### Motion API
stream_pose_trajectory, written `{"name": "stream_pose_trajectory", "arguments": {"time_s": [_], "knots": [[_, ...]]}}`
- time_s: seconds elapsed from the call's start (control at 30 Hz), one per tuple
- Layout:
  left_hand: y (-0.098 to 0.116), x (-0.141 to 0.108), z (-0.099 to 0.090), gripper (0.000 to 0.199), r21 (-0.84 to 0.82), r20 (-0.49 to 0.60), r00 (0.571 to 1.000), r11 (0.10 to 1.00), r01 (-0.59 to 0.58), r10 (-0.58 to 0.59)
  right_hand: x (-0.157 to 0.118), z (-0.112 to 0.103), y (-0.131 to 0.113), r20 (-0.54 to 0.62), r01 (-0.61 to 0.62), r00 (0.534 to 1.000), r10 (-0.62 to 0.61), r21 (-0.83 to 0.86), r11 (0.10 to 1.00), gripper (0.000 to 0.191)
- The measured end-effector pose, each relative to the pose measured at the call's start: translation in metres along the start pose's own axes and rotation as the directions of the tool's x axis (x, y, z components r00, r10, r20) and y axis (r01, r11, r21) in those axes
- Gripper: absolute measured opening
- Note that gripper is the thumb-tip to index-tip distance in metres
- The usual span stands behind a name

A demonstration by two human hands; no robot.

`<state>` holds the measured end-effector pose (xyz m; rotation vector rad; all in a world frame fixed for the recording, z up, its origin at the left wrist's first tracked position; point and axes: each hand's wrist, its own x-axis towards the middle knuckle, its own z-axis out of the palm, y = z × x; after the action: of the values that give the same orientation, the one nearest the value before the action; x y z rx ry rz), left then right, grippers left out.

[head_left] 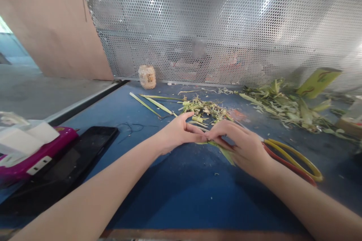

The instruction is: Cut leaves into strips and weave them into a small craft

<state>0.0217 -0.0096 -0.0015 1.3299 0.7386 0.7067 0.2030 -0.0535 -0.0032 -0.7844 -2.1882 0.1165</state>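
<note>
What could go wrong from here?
1. The thin green strip is pinched where the fingertips of the left hand and right hand meet; it might slip or tear.
2. The scissors lie close beside the right forearm, so a sideways move could knock them.
3. The pile of scraps sits just beyond the hands; a dropped piece could get mixed in.

Look at the shine on that punched-metal screen [226, 19], then a matt, wood-like board [62, 19], a smooth low sheen across the table [175, 196], glossy plastic on the power strip [67, 136], slick, plastic-looking scissor handles [283, 160] and rough, dry scraps [205, 107]!
</note>
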Motion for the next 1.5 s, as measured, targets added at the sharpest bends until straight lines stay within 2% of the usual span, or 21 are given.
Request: {"name": "stream_pose_trajectory", "arguments": {"time_s": [0.1, 0.23, 0.33, 0.43, 0.53, 0.6, 0.73, 0.83, 0.97, 1.1, 1.2, 1.37, 1.5], "knots": [[0.000, 0.000, 0.000, 0.099, 0.045, 0.005, 1.000, 0.999, -0.030, 0.030, 0.000, 0.001, 0.000, -0.021, -0.072, 0.997, 0.072, -0.004, 0.997, 0.007], [0.001, 0.001, -0.002, 0.089, 0.257, -0.025, 0.994, 0.962, -0.092, 0.102, 0.001, 0.002, -0.002, -0.029, -0.152, 0.988, 0.153, 0.038, 0.988, 0.006], [0.002, 0.000, -0.006, 0.083, 0.435, -0.054, 0.981, 0.889, -0.143, 0.184, 0.004, 0.001, -0.004, -0.046, -0.259, 0.962, 0.268, 0.143, 0.955, 0.006], [0.005, -0.002, -0.009, 0.080, 0.604, -0.092, 0.950, 0.776, -0.185, 0.297, 0.007, 0.000, -0.006, 0.002, -0.373, 0.921, 0.390, 0.299, 0.878, 0.007], [0.009, -0.004, -0.011, 0.077, 0.710, -0.110, 0.911, 0.673, -0.208, 0.397, 0.009, 0.000, -0.008, 0.087, -0.441, 0.890, 0.448, 0.412, 0.797, 0.011], [0.010, -0.005, -0.013, 0.078, 0.726, -0.108, 0.900, 0.652, -0.219, 0.423, 0.009, 0.000, -0.008, 0.107, -0.454, 0.884, 0.456, 0.430, 0.780, 0.013], [0.011, -0.008, -0.013, 0.082, 0.720, -0.067, 0.906, 0.648, -0.247, 0.419, 0.009, 0.001, -0.003, 0.099, -0.446, 0.889, 0.446, 0.405, 0.798, 0.011], [0.011, -0.010, -0.010, 0.079, 0.720, 0.010, 0.928, 0.641, -0.266, 0.373, 0.008, 0.003, 0.001, 0.111, -0.445, 0.892, 0.438, 0.391, 0.806, 0.009], [0.009, -0.012, -0.005, 0.078, 0.657, 0.134, 0.945, 0.687, -0.310, 0.299, 0.008, 0.003, 0.002, 0.111, -0.462, 0.885, 0.452, 0.321, 0.827, 0.006], [0.004, -0.010, -0.002, 0.082, 0.621, 0.203, 0.945, 0.712, -0.328, 0.258, 0.009, 0.001, 0.001, 0.127, -0.477, 0.878, 0.461, 0.291, 0.829, 0.007], [0.003, -0.009, 0.000, 0.082, 0.612, 0.196, 0.948, 0.725, -0.317, 0.250, 0.011, 0.001, 0.001, 0.145, -0.493, 0.870, 0.471, 0.298, 0.818, 0.008], [0.005, -0.009, 0.004, 0.088, 0.596, 0.124, 0.958, 0.752, -0.280, 0.258, 0.013, 0.004, 0.003, 0.153, -0.548, 0.834, 0.531, 0.352, 0.759, 0.011], [0.005, -0.010, 0.004, 0.088, 0.693, 0.128, 0.965, 0.676, -0.252, 0.228, 0.012, 0.007, 0.010, 0.294, -0.659, 0.751, 0.591, 0.389, 0.644, 0.015]]}}
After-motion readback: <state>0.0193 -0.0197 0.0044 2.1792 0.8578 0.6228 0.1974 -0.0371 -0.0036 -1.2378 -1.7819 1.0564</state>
